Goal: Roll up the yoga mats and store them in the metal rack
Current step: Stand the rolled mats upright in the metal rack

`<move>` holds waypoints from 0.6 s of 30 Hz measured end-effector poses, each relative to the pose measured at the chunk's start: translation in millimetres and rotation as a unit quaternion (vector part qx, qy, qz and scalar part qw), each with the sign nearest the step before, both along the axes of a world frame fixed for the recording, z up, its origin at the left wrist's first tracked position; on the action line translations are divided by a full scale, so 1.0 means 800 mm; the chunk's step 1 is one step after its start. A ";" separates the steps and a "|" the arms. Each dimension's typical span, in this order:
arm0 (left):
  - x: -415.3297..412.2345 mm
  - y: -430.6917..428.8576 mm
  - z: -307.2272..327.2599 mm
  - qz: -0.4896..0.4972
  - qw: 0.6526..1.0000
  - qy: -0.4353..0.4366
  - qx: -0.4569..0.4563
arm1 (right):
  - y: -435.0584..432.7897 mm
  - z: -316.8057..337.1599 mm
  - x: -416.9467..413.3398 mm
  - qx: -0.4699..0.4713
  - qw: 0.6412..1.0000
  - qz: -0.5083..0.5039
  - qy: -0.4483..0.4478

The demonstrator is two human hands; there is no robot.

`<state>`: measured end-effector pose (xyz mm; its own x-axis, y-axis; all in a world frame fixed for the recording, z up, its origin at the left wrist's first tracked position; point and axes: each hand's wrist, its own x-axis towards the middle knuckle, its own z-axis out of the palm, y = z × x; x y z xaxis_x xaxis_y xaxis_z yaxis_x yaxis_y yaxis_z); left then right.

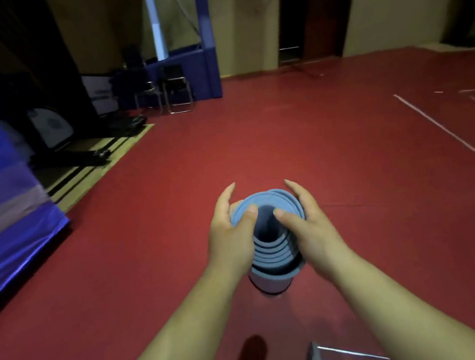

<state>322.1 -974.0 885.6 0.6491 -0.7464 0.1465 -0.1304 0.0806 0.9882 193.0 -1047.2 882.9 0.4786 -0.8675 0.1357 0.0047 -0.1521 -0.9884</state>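
1. Location: the rolled blue yoga mat (272,253) stands on end in front of you. Its lower end appears to rest on the red floor (254,135). A corner of the metal rack (321,358) shows at the bottom edge of the view, near your right forearm and apart from the mat.
2. Grip: your left hand (231,234) and right hand (311,227) are clamped on opposite sides of the mat's upper end. Each thumb is hooked over the rim into the hollow core, and the fingers wrap round the outside.
3. Condition of roll: the coils are stepped like a telescope, not flush. The winding looks loose, with an open centre.
4. Handling judgement: the foam is likely light, soft and springy. It should give under pressure and may unwind if you release it. The surface looks matt, so slipping seems unlikely.
5. Where to hold: the rim alone gives poor control, because a lift from there may pull the inner coils out further. Grip round the outer wrap at mid-length, pinning the free edge, and press the coils level before you carry it to the rack.
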 end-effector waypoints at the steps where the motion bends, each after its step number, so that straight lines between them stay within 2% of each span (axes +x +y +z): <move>1: -0.008 -0.022 -0.001 -0.023 1.000 -0.004 0.001 | -0.016 -0.003 -0.011 0.003 1.000 -0.023 -0.001; 9: -0.069 -0.164 -0.016 -0.150 0.989 -0.011 0.003 | -0.109 -0.012 -0.088 0.016 0.988 -0.152 0.010; 18: -0.168 -0.242 -0.032 -0.222 0.975 -0.013 0.008 | -0.156 -0.026 -0.192 0.042 0.973 -0.226 0.015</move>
<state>187.4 -1167.7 860.2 0.2579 -0.9552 0.1450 -0.1121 0.1194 0.9865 39.6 -1172.0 862.3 0.0479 -0.9977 0.0471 -0.0732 -0.0505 -0.9960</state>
